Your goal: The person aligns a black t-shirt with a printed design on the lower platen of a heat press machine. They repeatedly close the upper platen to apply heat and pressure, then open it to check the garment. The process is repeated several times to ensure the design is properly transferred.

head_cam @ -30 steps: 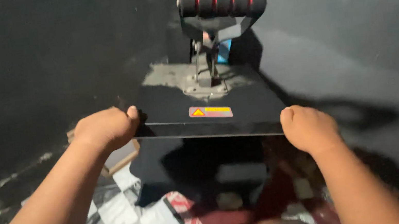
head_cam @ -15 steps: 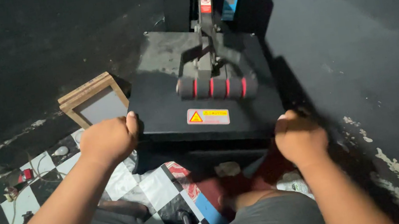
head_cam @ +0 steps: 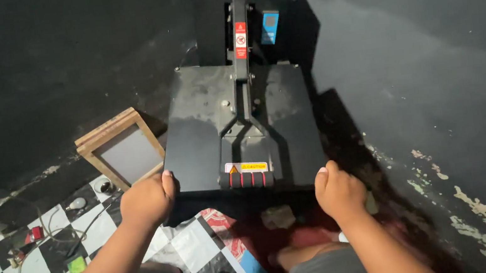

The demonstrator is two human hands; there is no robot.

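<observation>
While the heat press (head_cam: pixel 241 131) sits closed against the dark wall, left hand (head_cam: pixel 147 200) and right hand (head_cam: pixel 339 192) curl their fingers tight around its front corners, steadying the plate; a wooden frame (head_cam: pixel 121 149) leans nearby.

I see the heat press (head_cam: pixel 235 125) straight ahead, its handle (head_cam: pixel 246 179) at the near edge between my left hand (head_cam: pixel 147 200) and right hand (head_cam: pixel 339 192), each at a front corner. A wooden frame (head_cam: pixel 120 150) lies just left of it, with cables (head_cam: pixel 47 233) on the floor nearer left.
</observation>
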